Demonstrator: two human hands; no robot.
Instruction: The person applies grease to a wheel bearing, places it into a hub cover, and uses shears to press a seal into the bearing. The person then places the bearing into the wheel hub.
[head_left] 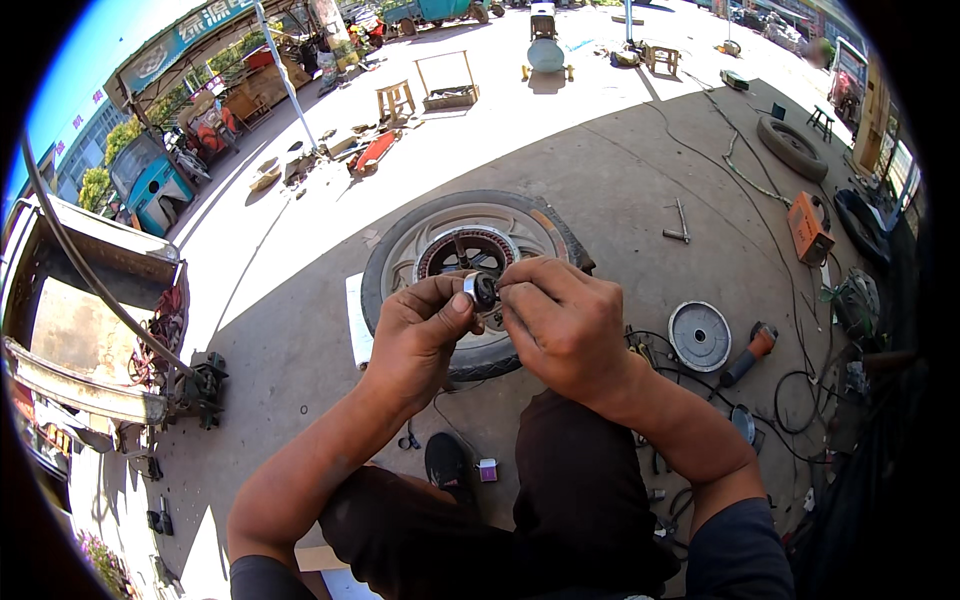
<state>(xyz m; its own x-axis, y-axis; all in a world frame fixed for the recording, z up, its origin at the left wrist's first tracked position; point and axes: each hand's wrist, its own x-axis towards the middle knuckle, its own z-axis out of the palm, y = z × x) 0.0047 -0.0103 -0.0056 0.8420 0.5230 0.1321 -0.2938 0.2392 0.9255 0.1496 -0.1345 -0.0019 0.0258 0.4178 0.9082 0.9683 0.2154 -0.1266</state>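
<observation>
My left hand [420, 325] grips a small round metal part [480, 290] with a shiny silver rim and a dark centre, between thumb and fingers. Close against its right side, the fingertips of my right hand [565, 320] are pinched together; whatever they hold is too small or too hidden to name. Both hands are raised over a wheel [385, 250] lying flat on the ground, a black tyre on a pale spoked rim. Inside its hub is a ring of copper-coloured windings [490, 238], partly covered by my hands.
To the right lie a round metal cover [700, 337], an angle grinder [752, 355] and tangled cables. Farther off are a hammer [680, 225], an orange machine box [810, 230] and a loose tyre [792, 148]. A small purple-and-white box [487, 470] sits by my shoe; a cart bed [90, 300] stands left.
</observation>
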